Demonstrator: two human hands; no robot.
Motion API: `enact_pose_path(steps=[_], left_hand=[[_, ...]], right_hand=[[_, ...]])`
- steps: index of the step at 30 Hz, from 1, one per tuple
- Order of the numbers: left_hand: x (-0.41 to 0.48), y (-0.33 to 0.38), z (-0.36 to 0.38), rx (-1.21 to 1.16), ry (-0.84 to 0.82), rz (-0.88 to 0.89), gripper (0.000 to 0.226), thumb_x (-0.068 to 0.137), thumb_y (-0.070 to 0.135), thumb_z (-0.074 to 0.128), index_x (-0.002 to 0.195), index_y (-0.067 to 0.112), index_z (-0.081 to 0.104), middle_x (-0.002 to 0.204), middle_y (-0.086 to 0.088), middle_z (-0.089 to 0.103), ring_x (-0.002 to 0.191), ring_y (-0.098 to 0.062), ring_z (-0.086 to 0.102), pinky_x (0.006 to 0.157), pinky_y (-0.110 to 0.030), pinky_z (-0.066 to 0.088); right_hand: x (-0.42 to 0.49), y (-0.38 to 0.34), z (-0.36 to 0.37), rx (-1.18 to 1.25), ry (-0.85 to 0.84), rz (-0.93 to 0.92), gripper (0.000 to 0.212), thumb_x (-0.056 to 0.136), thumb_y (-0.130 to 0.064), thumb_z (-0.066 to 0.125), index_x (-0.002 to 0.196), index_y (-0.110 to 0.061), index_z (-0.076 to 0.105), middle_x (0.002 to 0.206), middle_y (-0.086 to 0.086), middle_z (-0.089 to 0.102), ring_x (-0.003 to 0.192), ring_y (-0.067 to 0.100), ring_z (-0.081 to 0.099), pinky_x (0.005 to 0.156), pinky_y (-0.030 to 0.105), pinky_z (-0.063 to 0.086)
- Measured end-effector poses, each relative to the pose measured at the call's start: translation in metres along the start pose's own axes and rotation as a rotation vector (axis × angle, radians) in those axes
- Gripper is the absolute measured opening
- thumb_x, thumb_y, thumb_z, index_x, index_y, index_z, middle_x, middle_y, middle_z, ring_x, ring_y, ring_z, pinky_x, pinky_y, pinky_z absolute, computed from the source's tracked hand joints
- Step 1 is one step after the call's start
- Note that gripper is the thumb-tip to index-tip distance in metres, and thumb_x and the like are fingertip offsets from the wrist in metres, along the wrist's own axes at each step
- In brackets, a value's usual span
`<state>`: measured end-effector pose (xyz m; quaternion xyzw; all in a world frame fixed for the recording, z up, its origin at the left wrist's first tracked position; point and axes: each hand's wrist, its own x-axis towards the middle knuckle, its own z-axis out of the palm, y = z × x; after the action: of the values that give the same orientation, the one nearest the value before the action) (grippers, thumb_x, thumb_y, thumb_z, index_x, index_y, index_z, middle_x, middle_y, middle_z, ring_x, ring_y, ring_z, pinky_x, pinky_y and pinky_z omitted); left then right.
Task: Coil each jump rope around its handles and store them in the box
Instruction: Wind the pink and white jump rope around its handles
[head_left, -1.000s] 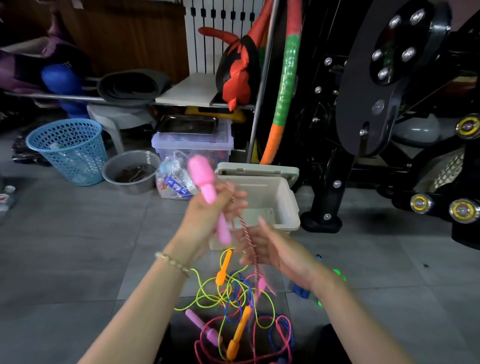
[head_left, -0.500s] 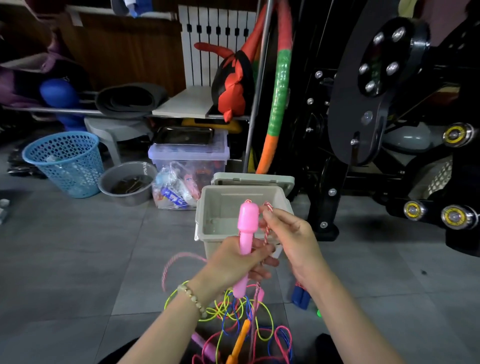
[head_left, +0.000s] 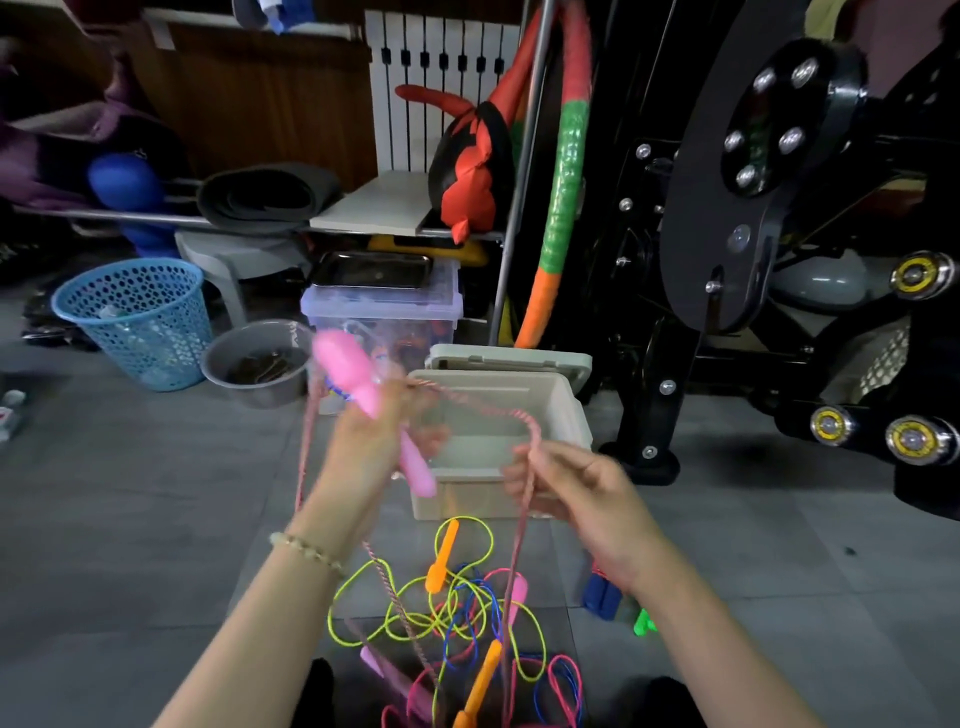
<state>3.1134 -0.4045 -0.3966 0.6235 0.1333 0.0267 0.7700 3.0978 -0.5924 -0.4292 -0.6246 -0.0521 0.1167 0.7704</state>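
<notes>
Left hand (head_left: 371, 447) grips the pink handles (head_left: 371, 400) above the open beige box (head_left: 566, 410), right hand (head_left: 582, 493) pinches the twisted pink rope (head_left: 519, 415) strung between them, other jump ropes (head_left: 441, 623) tangled on the floor (head_left: 130, 519) below.

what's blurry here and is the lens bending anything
head view: motion blur smears the pink handles in the left hand and the striped rope the right hand pinches; the box and floor ropes look sharper; the wide lens leans the metal pole; small glints on the machine bolts
</notes>
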Motion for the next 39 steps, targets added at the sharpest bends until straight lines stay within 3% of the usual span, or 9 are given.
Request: enact_pose_path(steps=[4,7,14,18,21,25,30,35,39], left_hand=[[-0.029,-0.026,0.032,0.086,-0.431,-0.282,0.020,0.097,0.022,0.048,0.101,0.007,0.060,0.086,-0.001,0.072,0.050,-0.014,0.065,0.050,-0.022,0.054],[-0.038,-0.039,0.043,0.162,-0.579,-0.191,0.007,0.093,0.010,0.056,0.091,0.006,0.062,0.076,-0.001,0.071,0.053,-0.013,0.065,0.053,-0.022,0.054],[-0.019,-0.010,0.033,-0.014,-0.299,0.080,0.009,0.090,0.010,0.058,0.090,0.009,0.066,0.071,0.000,0.072,0.056,-0.007,0.064,0.057,-0.018,0.054],[-0.002,0.015,0.002,-0.408,-0.016,0.177,0.010,0.095,0.012,0.052,0.093,0.013,0.062,0.072,0.009,0.071,0.058,0.000,0.061,0.061,-0.012,0.050],[0.009,0.015,-0.018,-0.347,0.066,0.150,0.007,0.094,0.016,0.056,0.095,0.016,0.062,0.072,0.009,0.072,0.059,0.000,0.063,0.065,-0.018,0.051],[-0.008,-0.011,0.001,-0.044,-0.234,-0.110,0.015,0.092,0.017,0.057,0.102,0.007,0.062,0.099,-0.008,0.073,0.058,-0.010,0.068,0.054,-0.021,0.053],[-0.042,-0.040,0.039,0.081,-0.636,-0.223,0.013,0.091,0.000,0.054,0.093,0.010,0.062,0.072,0.002,0.072,0.056,-0.012,0.067,0.058,-0.021,0.056],[-0.031,-0.024,0.038,-0.009,-0.454,-0.020,0.008,0.088,0.002,0.057,0.089,0.005,0.064,0.072,0.000,0.073,0.061,-0.010,0.069,0.058,-0.017,0.054],[-0.010,0.003,0.023,-0.217,-0.242,0.095,0.008,0.087,0.008,0.057,0.092,0.008,0.063,0.076,0.003,0.073,0.063,-0.006,0.067,0.061,-0.016,0.054]], right_hand=[[0.008,-0.007,-0.002,0.063,0.196,-0.185,0.021,0.080,-0.021,0.056,0.093,-0.012,0.069,0.080,0.003,0.073,0.074,0.012,0.069,0.066,0.019,0.054],[0.007,-0.005,-0.001,0.000,0.259,-0.164,0.019,0.082,-0.022,0.059,0.094,-0.015,0.071,0.076,0.003,0.071,0.058,0.011,0.062,0.045,0.019,0.046],[-0.004,0.006,0.002,0.309,-0.119,0.148,0.061,0.077,-0.059,0.052,0.117,-0.014,0.057,0.091,0.002,0.072,0.080,0.014,0.069,0.073,0.025,0.055],[-0.018,0.016,-0.003,-0.118,-0.346,0.243,0.030,0.086,-0.026,0.063,0.113,-0.013,0.061,0.084,-0.004,0.071,0.076,0.009,0.067,0.079,0.022,0.052],[-0.019,0.007,0.002,-0.071,-0.226,0.139,0.020,0.086,-0.007,0.055,0.103,-0.011,0.064,0.078,-0.004,0.073,0.070,0.007,0.068,0.072,0.021,0.055],[-0.009,-0.013,0.002,0.181,0.049,-0.103,0.023,0.079,-0.011,0.054,0.100,-0.012,0.064,0.083,-0.001,0.074,0.073,0.008,0.069,0.064,0.017,0.054],[0.005,-0.017,0.004,0.256,0.229,-0.147,0.019,0.089,-0.005,0.052,0.099,-0.015,0.064,0.087,-0.001,0.075,0.080,0.010,0.071,0.069,0.018,0.054],[0.007,0.003,0.004,0.182,0.110,-0.030,0.036,0.084,-0.041,0.051,0.107,-0.017,0.063,0.106,0.002,0.071,0.090,0.014,0.066,0.074,0.023,0.051],[-0.007,0.020,0.016,0.230,-0.118,0.196,0.037,0.092,-0.040,0.045,0.108,-0.011,0.062,0.098,0.004,0.070,0.088,0.013,0.067,0.085,0.025,0.051]])
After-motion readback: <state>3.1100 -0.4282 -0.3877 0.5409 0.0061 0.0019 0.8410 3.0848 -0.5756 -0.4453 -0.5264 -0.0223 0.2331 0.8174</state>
